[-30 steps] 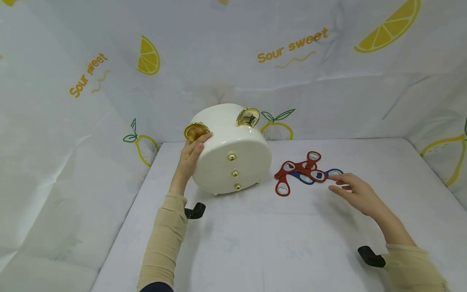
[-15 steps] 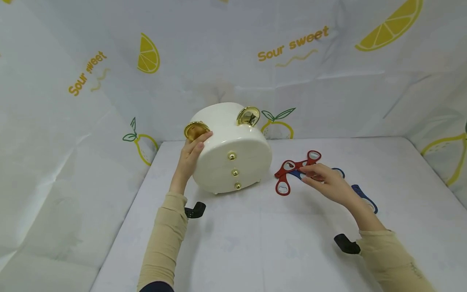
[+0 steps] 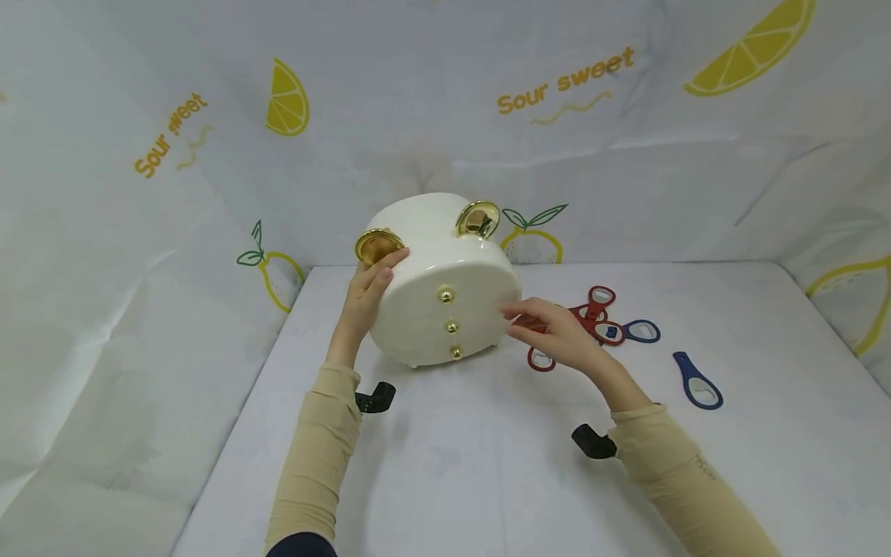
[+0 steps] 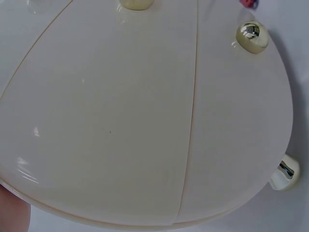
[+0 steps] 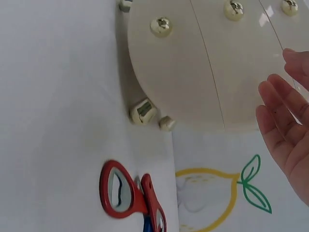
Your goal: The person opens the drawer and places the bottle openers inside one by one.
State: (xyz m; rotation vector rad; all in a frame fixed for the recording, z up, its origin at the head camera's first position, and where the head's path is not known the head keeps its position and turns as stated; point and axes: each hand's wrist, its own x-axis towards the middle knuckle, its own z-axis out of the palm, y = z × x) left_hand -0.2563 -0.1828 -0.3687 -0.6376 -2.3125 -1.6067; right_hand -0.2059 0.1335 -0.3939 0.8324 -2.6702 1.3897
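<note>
A white, glossy cabinet [image 3: 431,271] with rounded ends stands on the table. It has three small gold knobs on its front and gold ear-like pieces on top. My left hand [image 3: 360,305] lies against its upper left side, extended fingers below the gold ear [image 3: 379,246]. In the left wrist view the drawer front [image 4: 120,121] fills the picture. My right hand [image 3: 553,333] hovers at the cabinet's right edge, holding nothing; its fingers [image 5: 275,99] are loosely extended in the right wrist view. Behind it lie red bottle openers [image 3: 590,308], partly hidden by the hand.
A blue bottle opener [image 3: 642,331] lies against the red ones. Another blue bottle opener [image 3: 698,383] lies apart, farther right. The white cloth-covered table [image 3: 445,480] meets a lemon-printed backdrop [image 3: 418,116] behind the cabinet.
My right hand has moved left from beside the bottle openers, over them, to the cabinet's right edge. The separate blue bottle opener has come into sight. My left hand stays on the cabinet.
</note>
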